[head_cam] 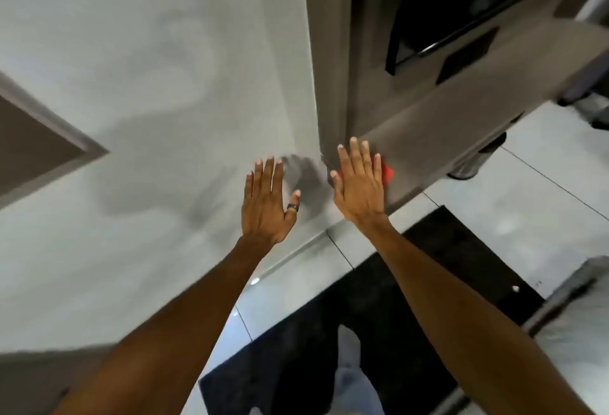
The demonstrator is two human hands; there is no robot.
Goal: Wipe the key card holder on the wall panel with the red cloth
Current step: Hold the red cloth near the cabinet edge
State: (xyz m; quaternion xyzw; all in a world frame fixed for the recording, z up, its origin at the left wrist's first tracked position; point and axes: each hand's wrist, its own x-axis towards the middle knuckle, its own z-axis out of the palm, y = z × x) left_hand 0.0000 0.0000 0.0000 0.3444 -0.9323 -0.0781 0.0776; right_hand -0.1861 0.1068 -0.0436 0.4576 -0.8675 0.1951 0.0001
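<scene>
My right hand [359, 184] lies flat with fingers stretched, pressing the red cloth [387, 172] against the lower edge of a brown wall panel [412, 137]. Only a small red corner of the cloth shows past my fingers. Higher on the same panel sits a dark rectangular plate [468, 55], possibly the key card holder, well apart from the cloth. My left hand [267, 203], with a dark ring on the thumb, rests flat and empty on the pale grey wall [148, 85] just left of the panel's corner.
A black bar handle [428, 48] runs beside the dark plate. Below are glossy pale floor tiles [527, 200], a black mat [412, 282] and my leg in jeans [352, 375]. A round metal object [468, 170] stands at the panel's foot. A brown frame [33, 144] is at left.
</scene>
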